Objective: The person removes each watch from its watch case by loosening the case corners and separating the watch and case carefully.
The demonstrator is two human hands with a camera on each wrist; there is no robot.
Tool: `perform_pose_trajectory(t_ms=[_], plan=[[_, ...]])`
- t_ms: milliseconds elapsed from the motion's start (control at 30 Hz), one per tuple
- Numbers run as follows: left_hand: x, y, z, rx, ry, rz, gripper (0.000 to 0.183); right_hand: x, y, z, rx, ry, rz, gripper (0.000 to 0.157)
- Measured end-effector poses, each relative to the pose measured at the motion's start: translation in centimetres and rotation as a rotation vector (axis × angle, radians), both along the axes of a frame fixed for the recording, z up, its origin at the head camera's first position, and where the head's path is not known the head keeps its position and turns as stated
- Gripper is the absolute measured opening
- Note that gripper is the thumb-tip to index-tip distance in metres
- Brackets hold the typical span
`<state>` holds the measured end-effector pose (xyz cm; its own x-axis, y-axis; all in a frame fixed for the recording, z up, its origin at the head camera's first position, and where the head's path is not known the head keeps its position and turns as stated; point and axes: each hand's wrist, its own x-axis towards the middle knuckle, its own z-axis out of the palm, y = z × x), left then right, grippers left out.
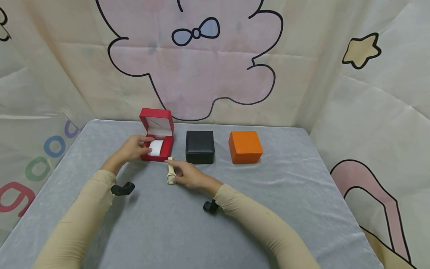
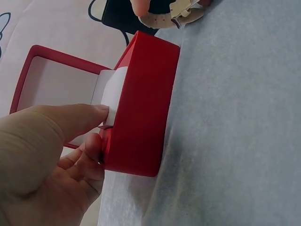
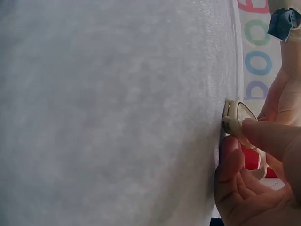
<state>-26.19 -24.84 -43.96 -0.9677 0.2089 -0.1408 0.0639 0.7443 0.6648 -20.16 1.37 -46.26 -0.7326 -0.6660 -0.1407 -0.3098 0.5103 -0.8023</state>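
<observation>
An open red watch box (image 1: 168,144) stands at the back left with its pale-lined lid raised. Inside it sits a white cushion (image 1: 156,148). My left hand (image 1: 133,147) reaches in from the left, thumb and fingers pinching the cushion's left end. In the left wrist view, the thumb (image 2: 80,121) lies against the cushion, while some fingertips are hidden by the box wall. A cream wristwatch (image 1: 171,175) is pinched between the thumb and fingers of my right hand (image 1: 192,175), just in front of the box. Its dial end is low, close to the cloth.
To the right of the red box stand a closed black box (image 1: 199,146) and a closed orange box (image 1: 246,148). A grey cloth (image 1: 161,228) covers the table. Behind it hangs a patterned curtain (image 1: 302,82). A black wrist device (image 1: 122,189) is on the left sleeve.
</observation>
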Motion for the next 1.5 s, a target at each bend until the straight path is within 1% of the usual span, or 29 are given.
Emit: perform_pose_trajectory(t_ms=[100, 300, 533, 633, 767, 900, 1000, 1100, 1233, 1367, 1500], plan=[[0.1, 0.0, 0.0, 0.002, -0.001, 0.008, 0.052, -0.2, -0.1, 0.0, 0.025, 0.016, 0.003, 0.071], [0.2, 0.2, 0.1, 0.003, -0.006, 0.021, 0.052, -0.9, -0.1, -0.1, 0.044, 0.019, 0.010, 0.071], [0.3, 0.1, 0.0, 0.012, 0.001, 0.018, 0.053, -1.4, -0.2, -0.1, 0.068, 0.016, 0.054, 0.070], [0.3, 0.0, -0.3, 0.021, 0.011, 0.016, 0.054, -1.5, -0.1, 0.0, 0.068, 0.009, 0.062, 0.070], [0.4, -0.2, -0.5, 0.061, 0.048, 0.002, 0.051, -1.3, -0.1, 0.3, 0.068, 0.008, 0.057, 0.071], [0.6, -0.3, -0.6, 0.101, 0.080, -0.008, 0.047, -1.3, 0.1, 0.6, 0.073, 0.037, 0.061, 0.071], [0.7, -0.2, -0.5, 0.110, 0.079, -0.010, 0.047, -1.3, 0.2, 0.9, 0.075, 0.057, 0.070, 0.068], [0.9, -0.3, -0.5, 0.104, 0.060, 0.004, 0.047, -1.2, 0.3, 1.0, 0.071, 0.062, 0.070, 0.066], [1.3, -0.3, -0.4, 0.095, 0.048, 0.014, 0.048, -1.0, 0.6, 1.2, 0.044, 0.032, 0.053, 0.065], [1.8, -0.3, 0.0, 0.104, 0.064, 0.009, 0.047, -0.9, 0.9, 1.2, 0.008, -0.007, 0.032, 0.065], [2.2, -0.2, 0.2, 0.121, 0.081, -0.003, 0.047, -0.6, 1.4, 1.4, -0.010, -0.026, 0.015, 0.064]])
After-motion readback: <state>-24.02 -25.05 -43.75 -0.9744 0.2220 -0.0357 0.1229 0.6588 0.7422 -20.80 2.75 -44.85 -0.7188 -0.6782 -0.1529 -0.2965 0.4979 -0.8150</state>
